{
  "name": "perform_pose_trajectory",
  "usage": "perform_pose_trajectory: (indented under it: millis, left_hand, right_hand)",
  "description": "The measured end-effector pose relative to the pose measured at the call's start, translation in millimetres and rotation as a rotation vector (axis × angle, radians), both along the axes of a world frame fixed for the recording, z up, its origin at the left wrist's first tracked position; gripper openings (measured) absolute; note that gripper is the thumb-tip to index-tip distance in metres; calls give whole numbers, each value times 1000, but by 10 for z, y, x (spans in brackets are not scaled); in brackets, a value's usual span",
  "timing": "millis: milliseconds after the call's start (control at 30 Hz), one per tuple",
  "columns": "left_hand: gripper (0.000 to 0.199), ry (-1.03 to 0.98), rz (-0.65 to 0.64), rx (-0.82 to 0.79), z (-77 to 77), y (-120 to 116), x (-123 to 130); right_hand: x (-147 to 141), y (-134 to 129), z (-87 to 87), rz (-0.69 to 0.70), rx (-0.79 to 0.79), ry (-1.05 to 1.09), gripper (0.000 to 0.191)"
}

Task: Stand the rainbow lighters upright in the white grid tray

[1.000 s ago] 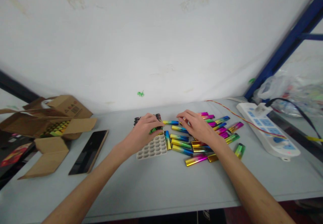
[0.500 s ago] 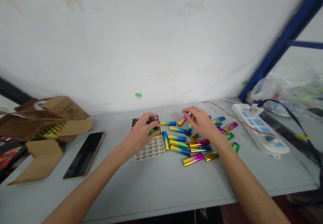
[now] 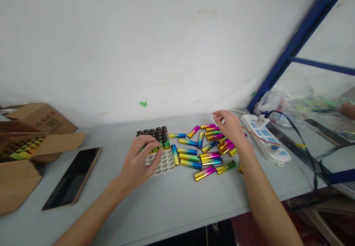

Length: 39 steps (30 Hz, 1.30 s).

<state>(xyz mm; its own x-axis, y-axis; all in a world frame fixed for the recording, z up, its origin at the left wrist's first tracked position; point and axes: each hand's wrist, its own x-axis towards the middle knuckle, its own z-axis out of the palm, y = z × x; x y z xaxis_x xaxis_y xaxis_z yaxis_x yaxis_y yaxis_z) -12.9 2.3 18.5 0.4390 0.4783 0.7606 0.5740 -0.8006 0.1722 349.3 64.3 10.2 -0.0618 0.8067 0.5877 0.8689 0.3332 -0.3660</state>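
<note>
Currently I'm watching 2 bare hands over the tabletop (image 3: 155, 205), and the relation I'm weighing is on the right: the right hand (image 3: 230, 128) is hovering above the far right part of a loose spread of metallic pieces (image 3: 210, 155), so it is sitting nearer to most of them. Its fingers are curling toward the thumb, but from here I'm not managing to tell whether they are pinching anything. From those fingers, a magenta-and-yellow piece (image 3: 208, 126) is lying to the left and slightly closer to the person, its long axis running roughly left to right. The left hand (image 3: 135, 161) is arching over the pale tray (image 3: 164, 169), thumb and index finger standing apart, and I'm seeing nothing gripped there. Black-topped pieces (image 3: 158, 133) are standing upright in the tray's far rows, while bare cells are showing at the near side. Just right of the tray, 1 blue-and-yellow piece (image 3: 175, 154) is lying nearer the left hand, its long axis pointing away from the person.
</note>
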Motion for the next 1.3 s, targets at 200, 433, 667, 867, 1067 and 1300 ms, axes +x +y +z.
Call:
perform_pose_trajectory:
  millis: [200, 433, 667, 867, 1067, 1300]
  left_hand:
    - [24, -164, -60, -97, -145, -184, 26]
    - [30, -113, -151, -173, -194, -283, 95]
    - [32, -82, -122, -186, -204, -258, 98]
    - [33, -106, -123, -185, -207, -242, 74]
    - [23, -172, -90, -430, -118, -270, 73]
    - [35, -466, -236, -1020, -136, -231, 141]
  right_hand:
    - [88, -220, 203, -135, 49, 44, 24]
    - [440, -365, 211, 65, -181, -63, 21]
    - [532, 24, -146, 289, -417, -284, 20]
    - [497, 192, -102, 355, -484, -306, 18]
    - [245, -43, 325, 401, -497, -191, 26]
    - [-743, -499, 561, 711, -675, 340, 31]
